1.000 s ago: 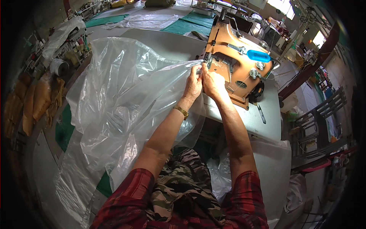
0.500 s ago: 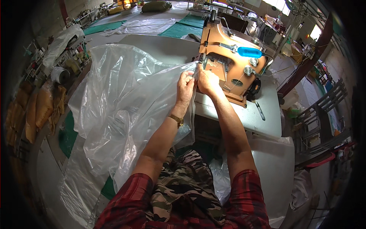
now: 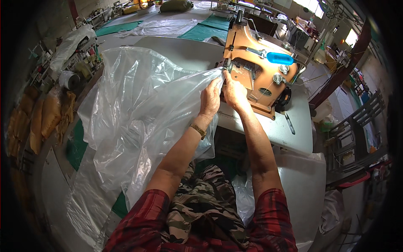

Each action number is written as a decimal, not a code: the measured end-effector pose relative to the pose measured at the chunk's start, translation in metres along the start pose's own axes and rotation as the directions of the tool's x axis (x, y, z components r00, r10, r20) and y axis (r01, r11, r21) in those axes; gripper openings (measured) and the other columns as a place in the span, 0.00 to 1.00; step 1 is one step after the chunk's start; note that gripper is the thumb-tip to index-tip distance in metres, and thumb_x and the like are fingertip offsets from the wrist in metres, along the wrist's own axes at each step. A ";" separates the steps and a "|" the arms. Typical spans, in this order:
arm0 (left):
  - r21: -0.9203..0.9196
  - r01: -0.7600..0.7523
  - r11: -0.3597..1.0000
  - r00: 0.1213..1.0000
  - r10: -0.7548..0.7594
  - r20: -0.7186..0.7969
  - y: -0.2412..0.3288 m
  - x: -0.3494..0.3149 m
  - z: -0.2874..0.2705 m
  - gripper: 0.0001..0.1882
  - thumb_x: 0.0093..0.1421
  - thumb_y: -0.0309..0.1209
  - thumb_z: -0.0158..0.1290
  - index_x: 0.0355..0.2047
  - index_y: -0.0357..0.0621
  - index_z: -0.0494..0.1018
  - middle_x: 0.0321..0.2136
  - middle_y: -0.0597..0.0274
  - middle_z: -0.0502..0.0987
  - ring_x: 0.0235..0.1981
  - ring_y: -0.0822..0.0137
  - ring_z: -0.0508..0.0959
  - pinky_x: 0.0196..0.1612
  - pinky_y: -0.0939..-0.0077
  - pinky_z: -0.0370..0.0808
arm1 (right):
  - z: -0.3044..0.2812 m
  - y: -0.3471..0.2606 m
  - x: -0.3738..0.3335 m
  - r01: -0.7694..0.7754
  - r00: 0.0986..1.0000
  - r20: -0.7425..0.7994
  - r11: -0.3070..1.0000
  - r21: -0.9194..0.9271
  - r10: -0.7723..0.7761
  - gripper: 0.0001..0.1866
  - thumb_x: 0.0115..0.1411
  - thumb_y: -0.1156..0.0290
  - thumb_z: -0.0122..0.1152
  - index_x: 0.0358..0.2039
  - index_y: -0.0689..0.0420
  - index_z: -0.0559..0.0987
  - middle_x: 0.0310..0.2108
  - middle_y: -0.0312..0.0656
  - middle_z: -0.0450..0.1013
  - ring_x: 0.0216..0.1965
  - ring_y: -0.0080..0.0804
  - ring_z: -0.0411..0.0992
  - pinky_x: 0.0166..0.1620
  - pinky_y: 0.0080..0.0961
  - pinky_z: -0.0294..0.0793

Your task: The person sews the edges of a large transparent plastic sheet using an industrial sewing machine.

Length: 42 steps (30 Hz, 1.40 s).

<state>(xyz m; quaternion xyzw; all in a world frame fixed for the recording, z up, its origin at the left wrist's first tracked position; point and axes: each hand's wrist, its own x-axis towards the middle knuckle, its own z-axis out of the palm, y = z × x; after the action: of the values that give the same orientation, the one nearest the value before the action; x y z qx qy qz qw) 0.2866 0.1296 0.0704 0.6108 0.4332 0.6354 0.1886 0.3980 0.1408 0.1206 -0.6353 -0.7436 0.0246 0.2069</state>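
A big sheet of clear plastic film (image 3: 138, 113) drapes over the grey table (image 3: 294, 134) and hangs down to my left. My left hand (image 3: 211, 97) pinches its upper edge just left of the orange sewing machine (image 3: 262, 71). My right hand (image 3: 234, 93) grips the same edge right beside it, at the machine's needle area. Both hands touch each other and hold the film bunched against the machine's front. A gold watch sits on my left wrist.
Scissors (image 3: 289, 123) lie on the table right of the machine. Tan sacks (image 3: 46, 117) and a white roll (image 3: 69, 79) stand along the left. Green mats (image 3: 210, 29) and more plastic lie at the back. Metal racks (image 3: 357, 138) stand to the right.
My hands have stayed at the machine's needle area with the film's edge. The view has shifted slightly, and the film has bunched up higher on the left.
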 end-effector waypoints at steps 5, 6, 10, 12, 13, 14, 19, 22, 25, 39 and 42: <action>0.033 -0.069 0.997 0.992 0.065 0.111 0.002 0.010 -0.016 0.16 0.61 0.26 0.53 0.49 0.36 0.75 0.43 0.43 0.80 0.46 0.51 0.81 0.49 0.65 0.76 | 0.005 0.004 0.002 0.085 0.995 -0.056 0.994 0.074 -0.081 0.36 0.57 0.73 0.56 0.67 0.48 0.60 0.36 0.56 0.79 0.39 0.55 0.78 0.46 0.45 0.76; 0.124 -0.118 0.985 0.982 0.097 0.163 0.009 0.014 -0.018 0.16 0.59 0.25 0.53 0.48 0.36 0.75 0.42 0.41 0.79 0.44 0.49 0.80 0.48 0.62 0.76 | 0.005 0.006 0.003 0.077 0.996 -0.059 0.994 0.073 -0.073 0.36 0.57 0.73 0.56 0.67 0.48 0.60 0.36 0.56 0.79 0.39 0.55 0.78 0.46 0.45 0.76; 0.415 -0.199 0.888 0.930 0.038 0.366 0.026 0.027 -0.024 0.14 0.56 0.24 0.50 0.43 0.37 0.76 0.33 0.37 0.78 0.38 0.40 0.79 0.41 0.52 0.76 | -0.003 0.005 0.007 0.021 1.000 0.015 0.997 0.077 -0.022 0.35 0.56 0.73 0.56 0.66 0.48 0.62 0.35 0.55 0.79 0.39 0.54 0.79 0.45 0.46 0.76; 0.447 -0.205 0.871 0.927 0.026 0.374 0.035 0.026 -0.024 0.13 0.57 0.24 0.49 0.42 0.37 0.75 0.30 0.37 0.78 0.36 0.40 0.79 0.39 0.50 0.76 | -0.004 0.006 0.006 0.016 0.999 0.033 0.999 0.052 -0.018 0.34 0.57 0.73 0.56 0.65 0.48 0.63 0.35 0.55 0.79 0.39 0.54 0.79 0.44 0.46 0.76; 0.479 -0.205 0.853 0.926 0.012 0.376 0.040 0.024 -0.023 0.12 0.57 0.25 0.48 0.40 0.38 0.75 0.27 0.36 0.77 0.34 0.39 0.79 0.37 0.48 0.75 | -0.001 0.005 0.002 0.045 0.999 -0.010 0.999 0.008 -0.045 0.33 0.58 0.72 0.55 0.65 0.48 0.63 0.34 0.56 0.79 0.38 0.54 0.79 0.43 0.46 0.76; 0.474 -0.216 0.854 0.923 0.021 0.384 0.040 0.021 -0.022 0.12 0.57 0.25 0.48 0.40 0.38 0.75 0.27 0.36 0.77 0.34 0.39 0.79 0.37 0.48 0.75 | 0.000 0.004 -0.001 0.070 0.996 -0.055 0.997 -0.039 -0.072 0.31 0.59 0.71 0.54 0.64 0.48 0.63 0.33 0.56 0.79 0.37 0.54 0.79 0.42 0.47 0.76; 0.471 -0.200 0.859 0.948 0.048 0.315 0.031 0.011 -0.019 0.12 0.59 0.28 0.48 0.41 0.37 0.76 0.24 0.38 0.78 0.30 0.40 0.80 0.35 0.47 0.76 | 0.001 -0.001 -0.007 0.092 0.995 -0.019 0.994 -0.062 -0.093 0.33 0.59 0.70 0.54 0.66 0.53 0.60 0.31 0.56 0.79 0.35 0.53 0.79 0.39 0.45 0.77; 0.473 -0.205 0.857 0.947 0.051 0.318 0.028 0.012 -0.019 0.13 0.60 0.28 0.47 0.43 0.38 0.75 0.25 0.40 0.79 0.30 0.41 0.80 0.35 0.47 0.76 | -0.001 -0.003 -0.002 0.105 0.993 -0.044 0.991 -0.087 -0.110 0.33 0.58 0.71 0.54 0.65 0.55 0.61 0.30 0.55 0.79 0.34 0.53 0.79 0.38 0.45 0.77; 0.455 -0.192 0.870 0.958 0.065 0.280 0.026 0.015 -0.016 0.13 0.60 0.27 0.47 0.44 0.38 0.75 0.25 0.43 0.79 0.30 0.43 0.81 0.34 0.49 0.76 | -0.007 -0.003 0.005 0.118 0.992 -0.036 0.988 -0.104 -0.122 0.33 0.58 0.71 0.54 0.64 0.59 0.61 0.30 0.54 0.79 0.34 0.52 0.80 0.38 0.45 0.77; 0.405 -0.195 0.893 0.963 0.096 0.252 0.025 0.006 -0.021 0.09 0.60 0.27 0.50 0.36 0.37 0.78 0.24 0.43 0.78 0.30 0.42 0.79 0.33 0.51 0.75 | -0.061 -0.046 0.015 0.378 0.715 -0.659 0.922 0.087 -0.231 0.25 0.58 0.70 0.60 0.55 0.61 0.67 0.34 0.54 0.74 0.36 0.55 0.74 0.40 0.47 0.71; 0.355 -0.228 0.907 0.968 0.172 0.182 0.027 0.003 -0.017 0.10 0.59 0.26 0.49 0.37 0.36 0.78 0.25 0.41 0.78 0.31 0.43 0.80 0.33 0.53 0.76 | -0.084 -0.050 0.049 0.301 0.490 -0.775 0.912 -0.278 -0.398 0.19 0.59 0.68 0.56 0.50 0.60 0.70 0.38 0.47 0.74 0.40 0.45 0.73 0.43 0.43 0.63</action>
<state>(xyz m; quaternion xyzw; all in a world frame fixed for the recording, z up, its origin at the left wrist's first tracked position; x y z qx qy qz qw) 0.2777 0.1117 0.0954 0.7219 0.4657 0.5107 0.0341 0.3742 0.1590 0.2262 -0.4189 -0.6752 -0.3534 0.4937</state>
